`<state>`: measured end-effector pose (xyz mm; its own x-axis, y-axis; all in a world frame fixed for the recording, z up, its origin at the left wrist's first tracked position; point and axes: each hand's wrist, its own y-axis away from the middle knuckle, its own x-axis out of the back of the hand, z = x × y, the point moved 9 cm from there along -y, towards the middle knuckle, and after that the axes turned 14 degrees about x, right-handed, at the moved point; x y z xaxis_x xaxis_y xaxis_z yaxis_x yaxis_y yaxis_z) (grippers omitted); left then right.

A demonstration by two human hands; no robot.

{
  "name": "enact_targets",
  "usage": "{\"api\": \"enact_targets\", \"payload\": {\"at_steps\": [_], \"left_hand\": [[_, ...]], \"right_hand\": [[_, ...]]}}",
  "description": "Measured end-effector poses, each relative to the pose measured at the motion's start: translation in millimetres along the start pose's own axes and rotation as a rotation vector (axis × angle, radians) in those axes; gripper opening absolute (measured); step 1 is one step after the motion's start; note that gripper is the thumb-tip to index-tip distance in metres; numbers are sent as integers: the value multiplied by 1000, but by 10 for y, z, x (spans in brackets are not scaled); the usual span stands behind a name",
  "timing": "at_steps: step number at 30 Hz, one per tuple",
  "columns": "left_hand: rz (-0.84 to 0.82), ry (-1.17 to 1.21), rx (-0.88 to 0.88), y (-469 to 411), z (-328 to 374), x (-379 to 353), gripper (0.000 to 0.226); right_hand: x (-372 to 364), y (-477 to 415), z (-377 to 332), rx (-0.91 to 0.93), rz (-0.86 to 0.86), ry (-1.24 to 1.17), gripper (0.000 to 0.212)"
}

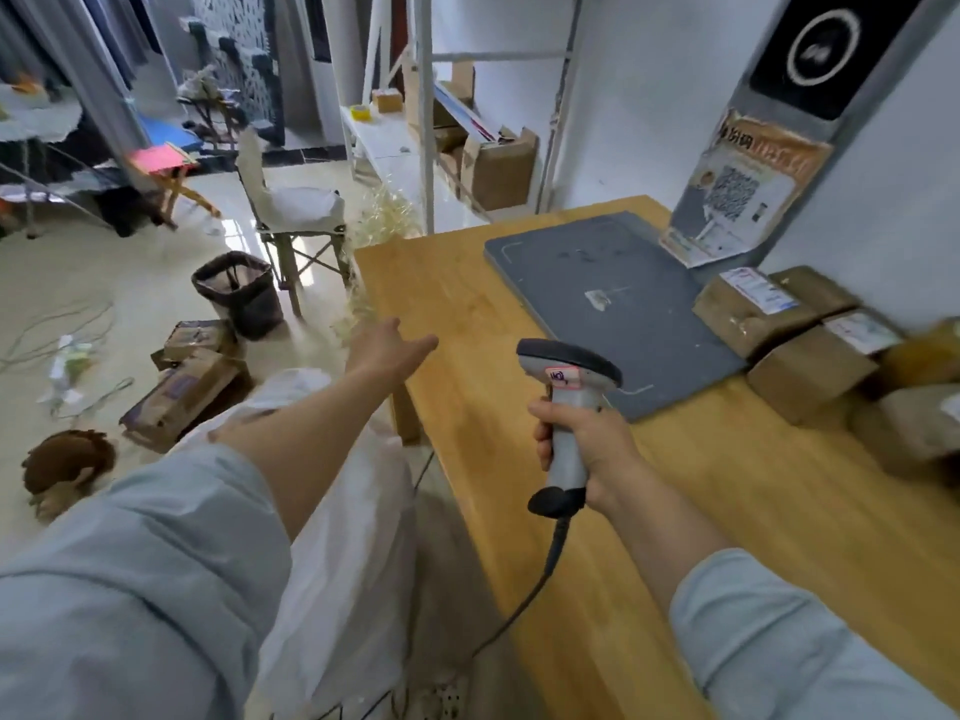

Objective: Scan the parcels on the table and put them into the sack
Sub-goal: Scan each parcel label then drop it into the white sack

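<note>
On the floor at left: loose cardboard boxes (182, 392) lay apart from the job, not on the table.
Sack: the white sack (343, 537) stood just beside the table's (675, 537) left edge, probably so that parcels could drop straight in.
Left hand: the left hand (387, 350) reached out over the sack and table corner, fingers straight and spread, holding nothing.
Scanner: the scanner (569, 387) was upright, head aimed away over the grey mat (597, 293), cable trailing off the edge.
Right hand: the right hand (587, 444) wrapped its fingers round the handle, ready to scan.
Parcels: brown parcels (789, 345) clustered at the table's right against the wall, labels up, seemingly awaiting scanning.
</note>
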<state>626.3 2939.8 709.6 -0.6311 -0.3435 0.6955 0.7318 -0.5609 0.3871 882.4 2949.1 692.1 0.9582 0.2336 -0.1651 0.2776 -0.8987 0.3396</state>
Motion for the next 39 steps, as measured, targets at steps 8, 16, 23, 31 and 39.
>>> {"api": "enact_targets", "payload": {"at_steps": [8, 16, 23, 31, 39], "left_hand": [[-293, -215, -402, 885, 1690, -1528, 28], [-464, -319, -604, 1689, 2613, -2825, 67], [-432, -457, -621, 1779, 3072, -3948, 94], [-300, -516, -541, 1604, 3419, -4929, 132], [-303, -511, -619, 1661, 3250, -5004, 104]], "right_hand": [[1596, 56, -420, 25, 399, -351, 17], [3127, 158, -852, 181, 658, -555, 26], [3881, -163, -505, 79, 759, -521, 22], [4319, -517, -175, 52, 754, -501, 17], [4435, -389, -25, 37, 766, -443, 14]]}}
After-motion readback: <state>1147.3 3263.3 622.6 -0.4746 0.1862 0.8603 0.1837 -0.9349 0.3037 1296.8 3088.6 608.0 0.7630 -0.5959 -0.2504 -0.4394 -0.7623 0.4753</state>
